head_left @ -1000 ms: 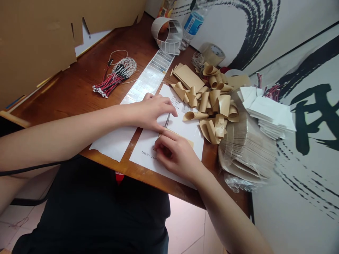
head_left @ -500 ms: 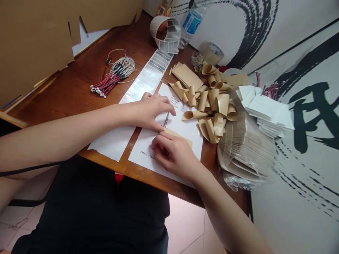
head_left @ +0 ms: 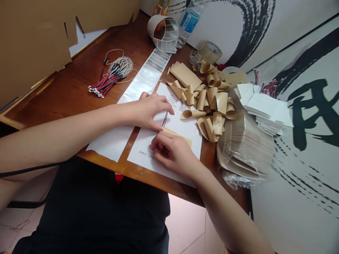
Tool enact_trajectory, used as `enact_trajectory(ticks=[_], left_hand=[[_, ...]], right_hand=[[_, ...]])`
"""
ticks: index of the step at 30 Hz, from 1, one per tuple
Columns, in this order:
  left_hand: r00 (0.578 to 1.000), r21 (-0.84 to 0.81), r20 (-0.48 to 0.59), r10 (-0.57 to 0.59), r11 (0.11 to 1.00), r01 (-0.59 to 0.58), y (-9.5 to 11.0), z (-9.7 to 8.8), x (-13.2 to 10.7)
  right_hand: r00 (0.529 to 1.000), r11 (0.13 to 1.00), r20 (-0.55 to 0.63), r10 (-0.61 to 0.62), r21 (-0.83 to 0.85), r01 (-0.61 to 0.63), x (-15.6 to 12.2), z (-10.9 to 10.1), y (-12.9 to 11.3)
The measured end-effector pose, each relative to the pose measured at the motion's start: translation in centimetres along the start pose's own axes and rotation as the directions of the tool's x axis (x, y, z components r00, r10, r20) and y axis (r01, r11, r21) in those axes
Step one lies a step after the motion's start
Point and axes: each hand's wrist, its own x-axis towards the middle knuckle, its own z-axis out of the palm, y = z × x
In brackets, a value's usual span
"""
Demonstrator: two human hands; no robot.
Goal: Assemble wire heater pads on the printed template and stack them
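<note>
The brown paper strip (head_left: 177, 135) lies on a white sheet (head_left: 143, 157) on the desk (head_left: 63, 98), and the right hand (head_left: 172, 153) closes its fingers (head_left: 161, 143) over the strip's end. Thin tweezers (head_left: 165, 119) stand just beside the left hand (head_left: 149, 111); I cannot tell if its fingers (head_left: 166, 106) grip them. Past the fingers lie many curled strips (head_left: 209, 102), and a tall stack of flat strips (head_left: 245, 148) is not curled.

Curled kraft strips (head_left: 209, 100) lie R of 2 paper sheets (head_left: 140, 164); wire bundle (head_left: 111, 79) L of them, all on wooden desk (head_left: 66, 102).
</note>
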Motion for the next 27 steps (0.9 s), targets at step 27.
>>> enact_trajectory(ticks=[27], left_hand=[[1.000, 0.003, 0.007, -0.008, 1.000, 0.008, 0.21, -0.10, 0.02]], right_hand=[[1.000, 1.000, 0.018, 0.017, -0.014, -0.017, 0.10, 0.14, -0.06]])
